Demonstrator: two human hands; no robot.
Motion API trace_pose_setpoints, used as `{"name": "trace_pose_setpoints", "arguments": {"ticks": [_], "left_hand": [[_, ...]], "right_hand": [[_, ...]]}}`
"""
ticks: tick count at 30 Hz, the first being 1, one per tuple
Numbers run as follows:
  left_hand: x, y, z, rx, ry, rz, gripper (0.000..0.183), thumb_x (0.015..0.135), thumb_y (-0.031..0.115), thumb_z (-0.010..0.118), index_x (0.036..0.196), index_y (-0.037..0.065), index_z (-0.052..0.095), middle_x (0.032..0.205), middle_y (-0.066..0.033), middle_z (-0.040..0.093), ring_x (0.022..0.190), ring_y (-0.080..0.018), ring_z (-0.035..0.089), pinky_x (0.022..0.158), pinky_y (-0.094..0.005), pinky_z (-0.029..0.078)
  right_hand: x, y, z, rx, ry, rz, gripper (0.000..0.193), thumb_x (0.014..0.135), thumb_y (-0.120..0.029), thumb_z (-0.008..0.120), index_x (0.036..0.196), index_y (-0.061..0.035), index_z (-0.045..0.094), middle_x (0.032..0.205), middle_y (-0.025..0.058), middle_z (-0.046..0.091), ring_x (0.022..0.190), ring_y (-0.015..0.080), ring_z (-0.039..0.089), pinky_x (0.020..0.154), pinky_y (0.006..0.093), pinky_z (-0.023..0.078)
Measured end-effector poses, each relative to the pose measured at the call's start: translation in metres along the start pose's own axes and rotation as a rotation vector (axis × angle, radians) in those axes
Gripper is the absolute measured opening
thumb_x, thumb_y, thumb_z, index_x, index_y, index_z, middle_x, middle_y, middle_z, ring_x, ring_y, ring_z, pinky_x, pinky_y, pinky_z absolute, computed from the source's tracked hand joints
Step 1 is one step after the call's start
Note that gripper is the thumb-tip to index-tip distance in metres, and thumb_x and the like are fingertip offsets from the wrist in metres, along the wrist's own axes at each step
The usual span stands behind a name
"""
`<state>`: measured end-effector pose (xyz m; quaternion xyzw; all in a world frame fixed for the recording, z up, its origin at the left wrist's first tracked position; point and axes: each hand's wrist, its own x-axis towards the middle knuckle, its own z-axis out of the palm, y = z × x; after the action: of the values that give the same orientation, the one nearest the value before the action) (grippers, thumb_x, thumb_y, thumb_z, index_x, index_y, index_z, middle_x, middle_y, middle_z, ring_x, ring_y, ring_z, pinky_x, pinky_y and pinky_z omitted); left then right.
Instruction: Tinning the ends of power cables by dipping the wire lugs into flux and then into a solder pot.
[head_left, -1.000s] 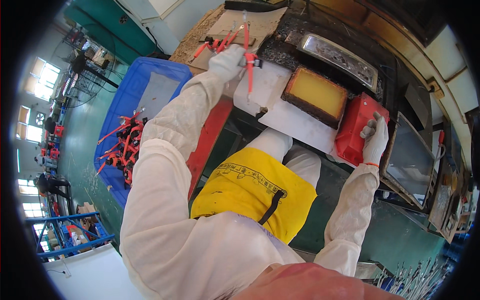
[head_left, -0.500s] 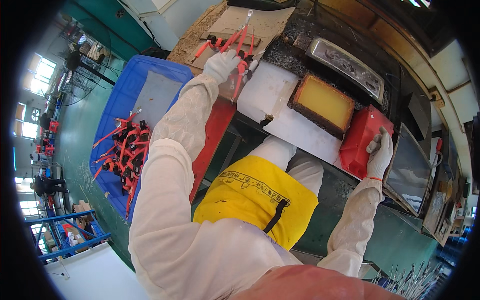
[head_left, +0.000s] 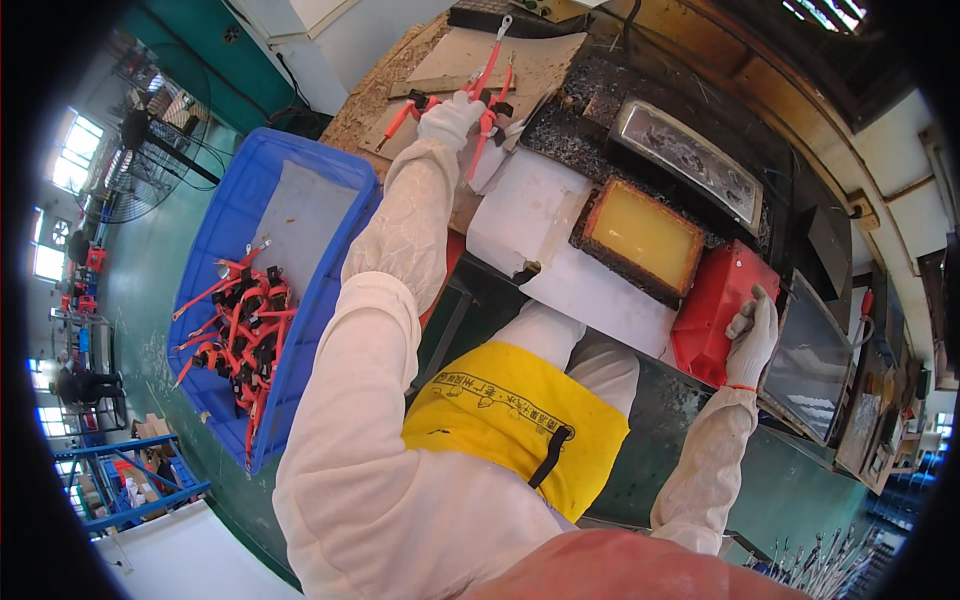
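Red cables (head_left: 490, 66) moved leftward; left hand (head_left: 450, 122) touching, right hand (head_left: 752, 340) well apart.

I've a lane over the white sheet (head_left: 555, 245) just right of the left hand (head_left: 450, 122), but the yellow-filled tray (head_left: 643, 240) and then the red box (head_left: 718, 305) stand in my way toward the right hand (head_left: 752, 335), and the metal pan (head_left: 688, 160) bars the far side.
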<state>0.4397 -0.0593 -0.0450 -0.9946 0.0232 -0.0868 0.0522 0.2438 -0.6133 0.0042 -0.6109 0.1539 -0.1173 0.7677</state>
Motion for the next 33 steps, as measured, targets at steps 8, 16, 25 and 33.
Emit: {"name": "trace_pose_setpoints", "arguments": {"ticks": [8,16,25,33], "left_hand": [[-0.025,0.000,-0.001,-0.130,0.091,0.162,0.039,0.089,0.009,0.060,0.126,0.022,0.056,0.120,-0.0115,0.055,0.105,-0.0326,0.066,0.084,-0.0437,0.055],[0.010,0.022,0.000,0.001,-0.051,0.222,0.034,0.090,0.019,0.060,0.124,0.023,0.058,0.119,-0.0109,0.056,0.106,-0.0310,0.066,0.085,-0.0436,0.057],[0.025,0.025,0.023,0.042,0.135,0.009,0.026,0.090,0.029,0.061,0.115,0.025,0.063,0.114,-0.0080,0.056,0.104,-0.0287,0.063,0.080,-0.0440,0.056],[0.007,0.016,0.007,-0.003,-0.061,-0.001,0.044,0.090,0.021,0.064,0.132,0.024,0.049,0.123,-0.0114,0.052,0.115,-0.0329,0.059,0.090,-0.0466,0.054]], "right_hand": [[0.002,0.000,-0.002,-0.035,0.007,0.005,0.036,0.104,-0.026,0.054,0.129,-0.0009,0.055,0.081,0.0008,0.055,0.052,0.0086,0.050,0.044,0.0249,0.039],[0.001,-0.001,0.000,-0.033,0.017,0.017,0.035,0.104,-0.025,0.053,0.129,-0.0005,0.055,0.081,0.0004,0.055,0.052,0.0081,0.048,0.044,0.0240,0.039],[-0.001,-0.002,0.005,-0.051,0.037,0.023,0.035,0.104,-0.025,0.053,0.129,-0.0004,0.054,0.080,0.0004,0.055,0.053,0.0072,0.047,0.044,0.0233,0.037],[0.003,0.000,0.001,-0.049,0.024,-0.019,0.033,0.104,-0.024,0.053,0.126,-0.0003,0.056,0.080,0.0013,0.055,0.053,0.0086,0.049,0.044,0.0255,0.039]]}}
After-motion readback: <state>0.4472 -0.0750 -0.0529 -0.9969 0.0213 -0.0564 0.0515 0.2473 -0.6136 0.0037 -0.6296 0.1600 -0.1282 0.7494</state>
